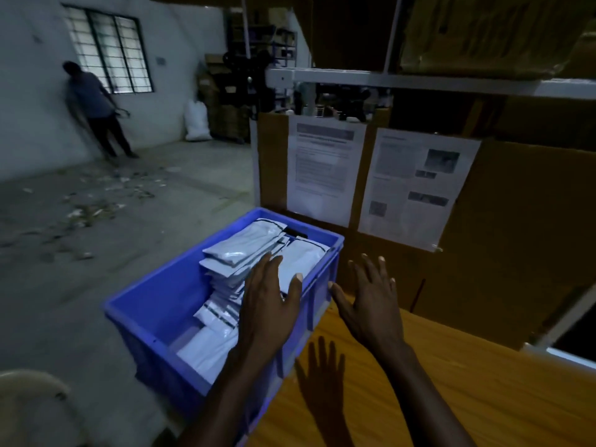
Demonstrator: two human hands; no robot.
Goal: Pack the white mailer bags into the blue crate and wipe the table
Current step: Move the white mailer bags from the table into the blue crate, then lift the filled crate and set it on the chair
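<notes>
The blue crate (154,314) stands at the left edge of the wooden table (451,382), partly overhanging it. Stacks of white mailer bags (245,243) fill its right half. My left hand (267,298) hovers flat over the bags with fingers spread and holds nothing. My right hand (371,301) is spread open above the table, just right of the crate's rim, and is also empty. Whether the left palm touches the bags is unclear.
A cardboard panel (516,221) with two printed sheets (325,169) stands behind the table under a white shelf frame (354,77). A person (93,104) stands by the far wall near a window. Litter lies on the floor (96,208). A pale chair back (29,391) sits bottom left.
</notes>
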